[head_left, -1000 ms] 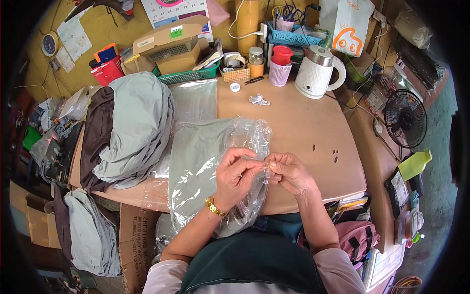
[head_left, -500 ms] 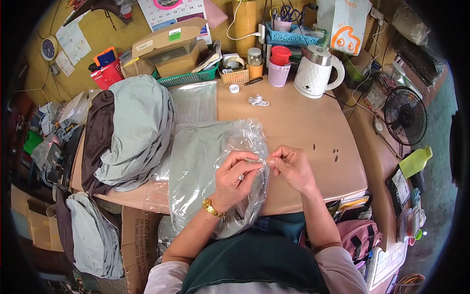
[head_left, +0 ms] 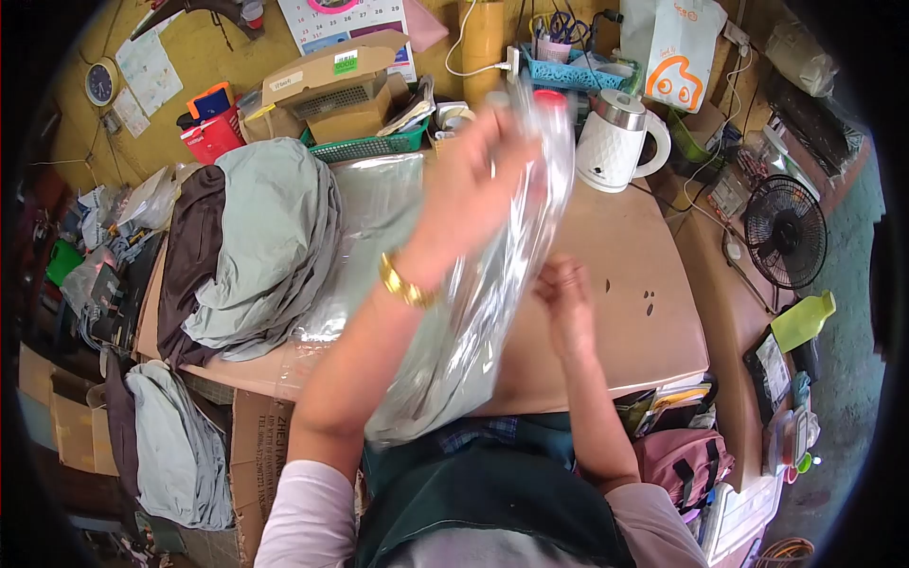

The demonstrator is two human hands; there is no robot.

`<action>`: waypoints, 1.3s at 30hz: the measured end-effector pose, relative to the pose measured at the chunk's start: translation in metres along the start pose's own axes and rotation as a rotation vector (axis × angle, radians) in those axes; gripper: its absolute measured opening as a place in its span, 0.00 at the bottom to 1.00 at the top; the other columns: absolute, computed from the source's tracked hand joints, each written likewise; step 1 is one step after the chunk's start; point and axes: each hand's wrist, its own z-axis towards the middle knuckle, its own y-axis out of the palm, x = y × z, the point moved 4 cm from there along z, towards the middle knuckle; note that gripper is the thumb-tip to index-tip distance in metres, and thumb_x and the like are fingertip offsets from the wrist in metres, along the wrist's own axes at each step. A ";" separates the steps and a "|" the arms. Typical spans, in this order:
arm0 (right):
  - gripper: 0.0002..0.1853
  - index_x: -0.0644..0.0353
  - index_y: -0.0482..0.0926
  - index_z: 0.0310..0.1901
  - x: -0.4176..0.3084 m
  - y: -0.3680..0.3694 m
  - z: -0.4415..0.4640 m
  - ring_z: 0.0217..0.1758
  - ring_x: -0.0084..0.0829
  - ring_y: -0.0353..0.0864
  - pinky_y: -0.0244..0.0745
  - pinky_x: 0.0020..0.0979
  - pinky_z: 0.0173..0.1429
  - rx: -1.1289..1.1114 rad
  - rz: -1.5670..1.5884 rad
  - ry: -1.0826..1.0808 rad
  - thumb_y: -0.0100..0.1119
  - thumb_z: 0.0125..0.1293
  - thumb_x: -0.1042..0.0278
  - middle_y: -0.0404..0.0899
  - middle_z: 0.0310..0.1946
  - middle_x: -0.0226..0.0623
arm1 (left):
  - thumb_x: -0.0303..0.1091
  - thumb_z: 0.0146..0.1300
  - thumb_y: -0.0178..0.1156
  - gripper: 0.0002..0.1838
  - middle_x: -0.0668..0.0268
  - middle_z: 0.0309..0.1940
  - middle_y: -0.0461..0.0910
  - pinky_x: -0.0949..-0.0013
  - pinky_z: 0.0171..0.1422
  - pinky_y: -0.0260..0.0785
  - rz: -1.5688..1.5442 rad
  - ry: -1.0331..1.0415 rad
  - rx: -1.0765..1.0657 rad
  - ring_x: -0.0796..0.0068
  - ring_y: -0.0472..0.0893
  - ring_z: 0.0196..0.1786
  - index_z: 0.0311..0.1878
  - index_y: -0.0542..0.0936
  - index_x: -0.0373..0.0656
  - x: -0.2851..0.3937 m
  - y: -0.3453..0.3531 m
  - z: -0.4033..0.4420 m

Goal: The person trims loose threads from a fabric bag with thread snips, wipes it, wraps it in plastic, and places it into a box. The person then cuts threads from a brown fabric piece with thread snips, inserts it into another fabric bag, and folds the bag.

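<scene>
My left hand (head_left: 478, 185), smeared by motion and wearing a gold watch, is raised over the middle of the table. It grips the upper end of a clear plastic bag (head_left: 511, 275) that hangs at a slant down to the table's front edge. Pale grey-green folded cloth (head_left: 436, 379) shows through the plastic. My right hand (head_left: 565, 289) is just right of the bag, apart from it, its fingers curled together. Whether a small thing sits in those fingers is hidden.
Grey and dark brown garments (head_left: 270, 251) are heaped on the table's left, beside flat clear plastic bags (head_left: 379, 199). A white kettle (head_left: 611, 142) stands at the back right. Behind are a green basket (head_left: 369, 145) with boxes and, at far right, a fan (head_left: 784, 230).
My left hand has risen up and away, lifting the bagged cloth from flat to slanted. The hands, close together before, are now apart; my right hand has shifted little.
</scene>
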 end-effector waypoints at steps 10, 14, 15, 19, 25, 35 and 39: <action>0.41 0.52 0.56 0.74 0.002 0.010 -0.013 0.74 0.37 0.58 0.60 0.39 0.73 -0.244 0.128 0.278 0.60 0.65 0.46 0.56 0.74 0.39 | 0.43 0.68 0.49 0.28 0.48 0.57 0.71 0.50 0.69 0.64 -0.676 0.330 0.237 0.57 0.73 0.62 0.63 0.66 0.30 0.121 -0.160 -0.023; 0.36 0.55 0.70 0.64 -0.097 -0.083 0.019 0.63 0.37 0.71 0.68 0.38 0.64 -0.237 -0.599 0.052 0.72 0.50 0.69 0.71 0.62 0.37 | 0.44 0.70 0.55 0.16 0.64 0.40 0.78 0.66 0.43 0.74 -0.318 -0.228 0.454 0.71 0.80 0.41 0.52 0.74 0.43 -0.033 -0.206 -0.146; 0.36 0.55 0.70 0.64 -0.110 -0.093 0.020 0.63 0.37 0.71 0.68 0.38 0.64 -0.228 -0.602 0.049 0.72 0.50 0.69 0.71 0.62 0.37 | 0.40 0.70 0.56 0.10 0.70 0.33 0.78 0.73 0.34 0.73 -0.216 -0.564 0.393 0.74 0.80 0.36 0.46 0.75 0.45 -0.077 -0.194 -0.180; 0.26 0.57 0.76 0.57 -0.123 -0.104 0.043 0.56 0.44 0.76 0.71 0.39 0.58 -0.150 -1.668 -0.075 0.69 0.55 0.64 0.74 0.54 0.42 | 0.45 0.70 0.57 0.14 0.68 0.29 0.79 0.76 0.29 0.69 0.106 -0.963 0.246 0.79 0.78 0.26 0.46 0.78 0.43 -0.121 -0.162 -0.220; 0.27 0.44 0.76 0.61 -0.034 -0.036 0.132 0.73 0.46 0.59 0.47 0.59 0.75 -0.462 -1.745 -0.430 0.60 0.62 0.44 0.66 0.68 0.40 | 0.49 0.68 0.59 0.18 0.73 0.24 0.76 0.77 0.31 0.64 0.188 -0.831 0.096 0.86 0.72 0.26 0.34 0.81 0.42 -0.151 -0.138 -0.159; 0.31 0.37 0.72 0.66 0.026 -0.067 0.146 0.77 0.44 0.53 0.34 0.66 0.75 -0.257 -1.742 -0.376 0.53 0.63 0.34 0.61 0.72 0.36 | 0.43 0.74 0.50 0.16 0.64 0.33 0.81 0.64 0.48 0.78 -0.943 -0.816 0.791 0.72 0.81 0.36 0.44 0.77 0.38 -0.175 -0.153 -0.155; 0.33 0.37 0.71 0.66 0.026 -0.072 0.146 0.76 0.43 0.55 0.36 0.66 0.75 -0.226 -1.749 -0.367 0.53 0.62 0.33 0.62 0.71 0.37 | 0.33 0.67 0.62 0.10 0.67 0.34 0.80 0.77 0.30 0.74 -0.743 -0.657 0.619 0.79 0.79 0.28 0.46 0.74 0.42 -0.167 -0.166 -0.153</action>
